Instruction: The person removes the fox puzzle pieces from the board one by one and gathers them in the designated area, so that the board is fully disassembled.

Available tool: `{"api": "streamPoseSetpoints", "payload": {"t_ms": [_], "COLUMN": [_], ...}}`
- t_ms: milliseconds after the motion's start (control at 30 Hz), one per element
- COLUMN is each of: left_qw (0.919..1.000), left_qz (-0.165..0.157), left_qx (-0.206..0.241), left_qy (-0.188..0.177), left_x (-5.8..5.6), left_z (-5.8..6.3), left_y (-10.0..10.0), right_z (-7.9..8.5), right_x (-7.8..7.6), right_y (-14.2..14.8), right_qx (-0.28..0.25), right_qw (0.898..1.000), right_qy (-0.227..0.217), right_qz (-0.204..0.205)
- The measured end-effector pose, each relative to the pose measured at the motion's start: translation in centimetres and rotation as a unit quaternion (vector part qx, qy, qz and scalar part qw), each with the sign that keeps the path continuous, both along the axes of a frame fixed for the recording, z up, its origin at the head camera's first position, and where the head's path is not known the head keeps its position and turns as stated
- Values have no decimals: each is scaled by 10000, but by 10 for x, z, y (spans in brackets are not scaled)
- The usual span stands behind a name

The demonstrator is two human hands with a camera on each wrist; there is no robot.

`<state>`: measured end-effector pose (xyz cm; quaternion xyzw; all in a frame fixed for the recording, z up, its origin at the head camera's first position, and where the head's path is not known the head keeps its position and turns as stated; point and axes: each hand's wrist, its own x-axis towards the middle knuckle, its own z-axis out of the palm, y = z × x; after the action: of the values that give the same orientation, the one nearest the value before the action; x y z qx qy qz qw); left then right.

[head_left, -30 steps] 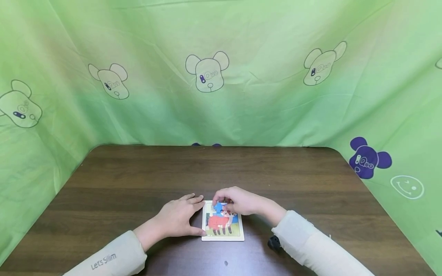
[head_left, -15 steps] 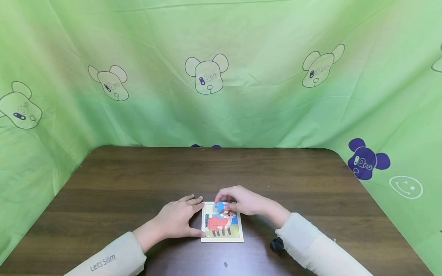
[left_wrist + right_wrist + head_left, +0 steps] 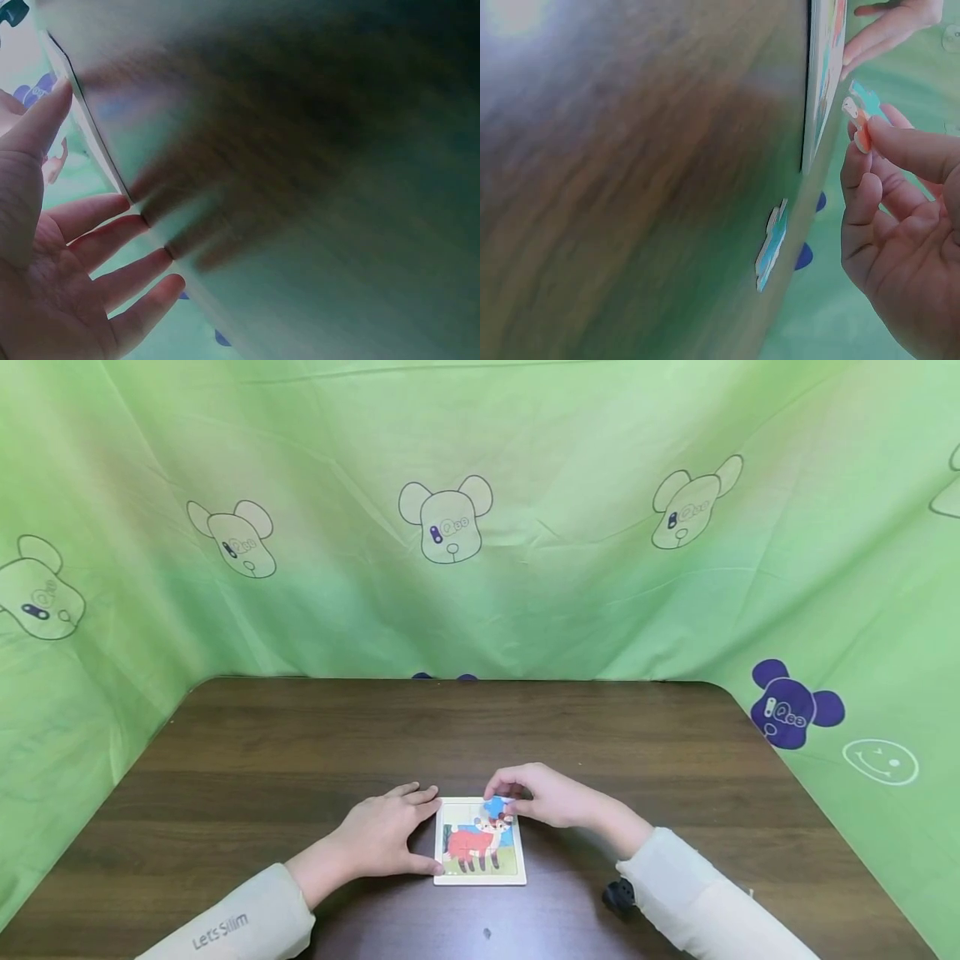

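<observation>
In the head view a jigsaw puzzle board (image 3: 480,882) with a pale frame lies near the table's front. Its picture is a red-and-white animal on green ground; the upper left shows bare backing. My right hand (image 3: 551,795) pinches a blue puzzle piece (image 3: 495,807) over the board's upper right. Orange and white show on this piece (image 3: 862,124) in the right wrist view, held between thumb and fingers. Spread along the board's left edge, my left hand (image 3: 382,835) touches the frame with thumb and fingertips. The left wrist view shows its fingers (image 3: 112,236) straight.
A loose blue puzzle piece (image 3: 771,247) lies on the table beyond the board, seen in the right wrist view. A small black object (image 3: 619,896) is at the right cuff. Green printed cloth (image 3: 570,610) surrounds the brown table (image 3: 337,727).
My right hand has moved right with the pinched puzzle piece, from the board's upper middle to its upper right. My left hand keeps its place at the board's left edge.
</observation>
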<state>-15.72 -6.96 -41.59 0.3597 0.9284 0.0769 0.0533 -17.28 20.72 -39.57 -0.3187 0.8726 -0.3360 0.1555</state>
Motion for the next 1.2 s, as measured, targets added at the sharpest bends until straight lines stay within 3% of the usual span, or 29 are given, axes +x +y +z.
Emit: {"api": "streamPoseSetpoints", "payload": {"t_ms": [733, 1200], "left_qw": [10000, 10000], "left_qz": [11, -23], "left_qx": [9, 23], "left_qy": [28, 79], "left_x": [3, 3], "left_z": [0, 0], "left_y": [-1, 0], "right_z": [1, 3], "right_x": [8, 16], "right_y": [45, 78], "right_qx": [4, -177], "right_qw": [9994, 9963], "right_qy": [253, 377], "right_qz": [-250, -747]}}
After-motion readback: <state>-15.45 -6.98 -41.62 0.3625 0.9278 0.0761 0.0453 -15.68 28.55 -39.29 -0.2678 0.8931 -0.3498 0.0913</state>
